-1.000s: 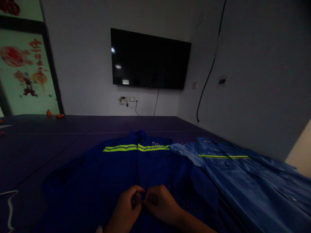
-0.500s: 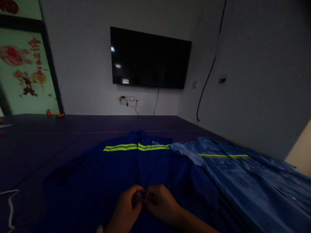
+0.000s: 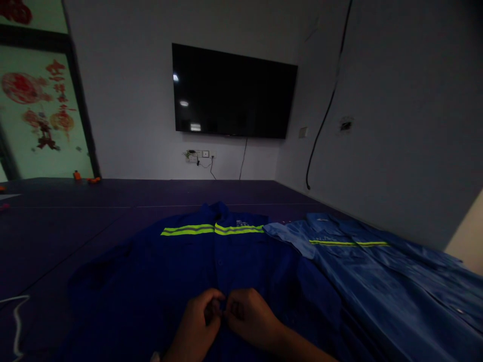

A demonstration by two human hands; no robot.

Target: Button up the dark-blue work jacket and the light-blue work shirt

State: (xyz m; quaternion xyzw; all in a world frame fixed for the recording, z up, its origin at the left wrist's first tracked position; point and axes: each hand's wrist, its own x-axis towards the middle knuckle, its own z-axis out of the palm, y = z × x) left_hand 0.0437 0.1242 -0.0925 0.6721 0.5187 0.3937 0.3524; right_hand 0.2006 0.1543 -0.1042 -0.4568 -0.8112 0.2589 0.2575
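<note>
A dark blue work jacket (image 3: 188, 261) with a yellow-green reflective stripe across the chest lies spread out before me, collar away from me. At its front placket, below a visible button (image 3: 221, 262), my left hand (image 3: 202, 319) pinches the cloth between thumb and fingers. Right beside it, my right hand (image 3: 249, 317) is closed on the same front edge, fingertips almost meeting those of the left. Whatever small part sits between the fingertips is hidden.
A lighter blue work garment (image 3: 350, 271) with a thin yellow stripe lies to the right, touching the jacket. A white cable (image 3: 17, 322) is at the lower left. Small orange objects (image 3: 77, 175) lie far left near the door. A television (image 3: 234, 93) hangs on the wall.
Both hands stay at the same spot on the placket, with only slight finger movement. The view has shifted very slightly.
</note>
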